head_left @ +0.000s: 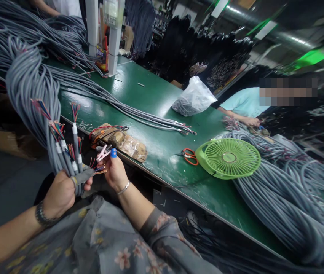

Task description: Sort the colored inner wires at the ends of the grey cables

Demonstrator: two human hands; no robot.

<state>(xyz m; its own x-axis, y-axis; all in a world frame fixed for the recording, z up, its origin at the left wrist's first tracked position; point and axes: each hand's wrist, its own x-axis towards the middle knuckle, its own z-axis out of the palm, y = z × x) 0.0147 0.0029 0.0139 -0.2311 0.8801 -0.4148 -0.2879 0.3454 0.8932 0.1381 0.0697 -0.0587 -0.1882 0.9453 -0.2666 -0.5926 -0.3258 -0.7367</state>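
Observation:
My left hand [61,192] is closed around a bundle of grey cables [33,91] that loops up and over to the upper left. Several cable ends with white sleeves and coloured wires [74,146] stick up above the fist. My right hand [114,169] is closed in a pinch on a small cutting tool [104,153] with pinkish handles, held against the stripped wires of one cable end. A blue cap [113,153] covers one fingertip of that hand. Both hands hover just before the near edge of the green table [156,99].
On the table lie a taped brown block [122,140], long grey cables [139,112], orange scissors [189,156], a green fan [229,158] and a plastic bag [193,98]. A large cable pile [290,190] fills the right. Another person [244,104] works across the table.

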